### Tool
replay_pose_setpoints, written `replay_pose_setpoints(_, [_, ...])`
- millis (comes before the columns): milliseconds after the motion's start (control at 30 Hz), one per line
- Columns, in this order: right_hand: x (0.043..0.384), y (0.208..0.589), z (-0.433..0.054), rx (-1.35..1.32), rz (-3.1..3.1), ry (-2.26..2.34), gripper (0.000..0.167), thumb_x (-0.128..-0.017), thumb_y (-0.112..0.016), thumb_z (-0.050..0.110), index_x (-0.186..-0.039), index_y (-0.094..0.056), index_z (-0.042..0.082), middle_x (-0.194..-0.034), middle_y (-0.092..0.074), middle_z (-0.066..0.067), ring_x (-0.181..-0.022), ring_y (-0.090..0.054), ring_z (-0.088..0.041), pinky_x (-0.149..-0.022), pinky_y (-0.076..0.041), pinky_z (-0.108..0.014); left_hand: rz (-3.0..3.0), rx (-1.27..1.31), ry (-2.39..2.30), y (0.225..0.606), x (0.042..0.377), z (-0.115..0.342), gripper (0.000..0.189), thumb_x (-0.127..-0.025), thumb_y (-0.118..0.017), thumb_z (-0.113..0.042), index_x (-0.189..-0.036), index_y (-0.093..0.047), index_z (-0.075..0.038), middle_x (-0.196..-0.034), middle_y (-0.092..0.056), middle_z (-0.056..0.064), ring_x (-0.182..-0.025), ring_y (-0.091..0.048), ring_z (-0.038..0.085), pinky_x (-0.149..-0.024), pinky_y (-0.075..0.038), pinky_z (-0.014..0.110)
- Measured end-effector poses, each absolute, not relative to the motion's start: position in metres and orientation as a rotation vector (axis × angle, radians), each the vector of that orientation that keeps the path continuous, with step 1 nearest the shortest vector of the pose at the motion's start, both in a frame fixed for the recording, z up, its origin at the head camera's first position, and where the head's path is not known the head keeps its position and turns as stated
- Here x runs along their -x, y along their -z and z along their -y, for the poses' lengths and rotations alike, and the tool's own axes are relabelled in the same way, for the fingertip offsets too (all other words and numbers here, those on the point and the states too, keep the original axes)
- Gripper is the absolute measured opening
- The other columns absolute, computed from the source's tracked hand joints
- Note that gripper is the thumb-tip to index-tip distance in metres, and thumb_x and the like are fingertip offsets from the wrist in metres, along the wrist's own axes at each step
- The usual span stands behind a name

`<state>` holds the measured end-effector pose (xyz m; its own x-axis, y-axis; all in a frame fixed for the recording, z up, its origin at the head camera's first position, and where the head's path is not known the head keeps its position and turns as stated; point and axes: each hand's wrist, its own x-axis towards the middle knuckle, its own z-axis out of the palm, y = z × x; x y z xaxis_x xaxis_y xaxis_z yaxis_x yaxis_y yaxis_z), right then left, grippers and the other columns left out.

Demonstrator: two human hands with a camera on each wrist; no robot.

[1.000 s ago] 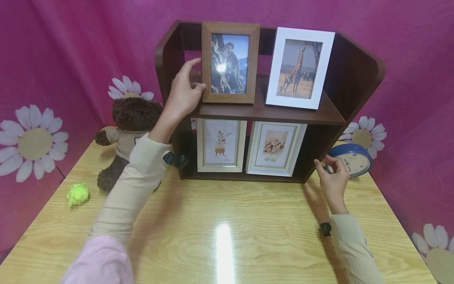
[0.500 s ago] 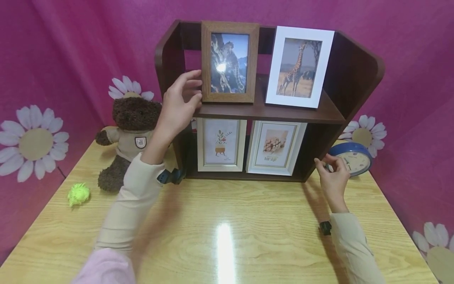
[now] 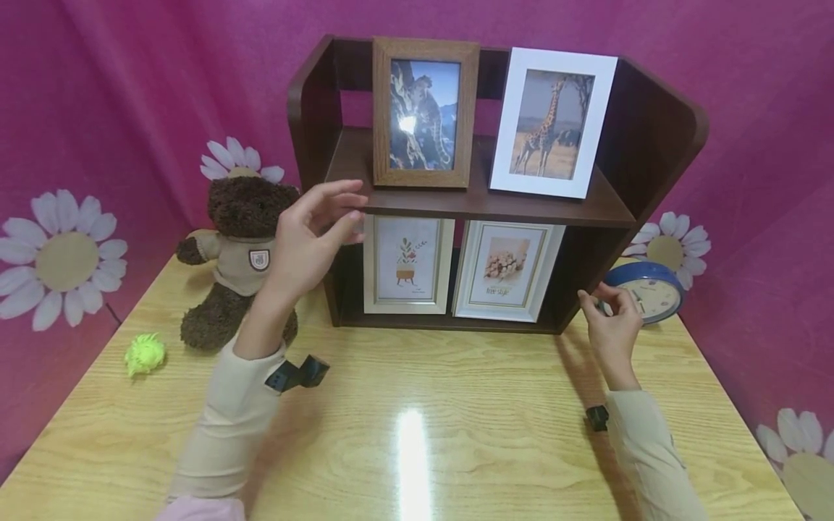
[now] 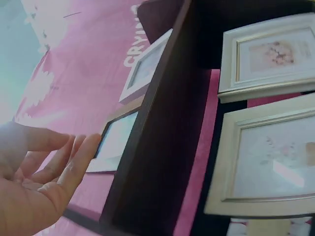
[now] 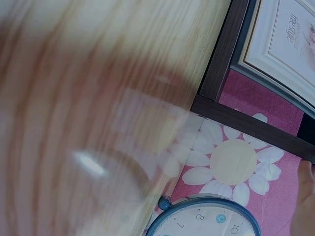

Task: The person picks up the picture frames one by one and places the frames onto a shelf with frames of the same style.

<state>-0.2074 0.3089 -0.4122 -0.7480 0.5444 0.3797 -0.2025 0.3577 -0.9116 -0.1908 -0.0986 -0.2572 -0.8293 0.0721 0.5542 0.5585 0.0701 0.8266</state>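
Observation:
My left hand [image 3: 302,239] is in the air just in front of the left side of the dark brown two-tier shelf [image 3: 554,211], its fingers loosely bent and holding nothing. Above and to its right, a brown wooden picture frame [image 3: 420,178] with a leopard photo stands on the upper tier. Beside that is a white picture frame [image 3: 538,186] with a giraffe photo. My right hand [image 3: 615,329] holds the front edge of the shelf's right side panel between thumb and fingers. In the right wrist view only a bit of that hand [image 5: 304,201] shows, at the panel.
On the lower tier are a cream frame [image 3: 407,307] with a plant picture and a white frame [image 3: 498,312] with a flower picture. A blue round clock [image 3: 656,295] stands right of the shelf. A brown teddy bear [image 3: 237,253] and a lime-green fuzzy ball [image 3: 145,354] are left.
My left hand has let go of the brown leopard frame's left edge and come down and toward me. The frame stays on the upper tier. My right hand has kept its place.

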Motion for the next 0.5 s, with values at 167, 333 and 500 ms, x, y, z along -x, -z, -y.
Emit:
replay_pose_setpoints(167, [0.208,0.412,-0.311,0.301,1.963,-1.437,0.018,-0.082,-0.073,0.006,-0.097,-0.062,0.008,-0.085,-0.054,0.016,-0.081,-0.056,0.003,-0.074,-0.049,-0.007,2.012,0.547,1.919,0.281,0.179,0.114,0.033,-0.090,-0.057,0.009,-0.122,-0.055,0.010,-0.097,-0.066,-0.004,-0.086,-0.065,0.013,-0.073,-0.059,0.029])
replay_pose_setpoints(333, [0.208,0.414,-0.312,0.303,1.941,-1.469,0.023,-0.082,-0.073,0.003,-0.091,-0.060,0.020,-0.085,-0.055,0.015,-0.081,-0.056,0.003,-0.074,-0.048,-0.005,2.070,0.461,1.948,0.308,0.174,0.127,0.031,-0.092,-0.056,0.005,-0.123,-0.055,0.009,-0.095,-0.064,-0.009,-0.084,-0.065,0.007,-0.074,-0.058,0.027])
replay_pose_setpoints(500, [0.206,0.414,-0.312,0.288,1.932,-1.451,0.022,-0.081,-0.073,0.002,-0.089,-0.061,0.019,-0.084,-0.055,0.014,-0.080,-0.057,0.003,-0.075,-0.049,-0.007,2.134,0.386,1.908,0.331,0.170,0.137,0.030,-0.092,-0.056,0.005,-0.121,-0.055,0.010,-0.095,-0.064,-0.013,-0.085,-0.065,0.007,-0.073,-0.058,0.026])
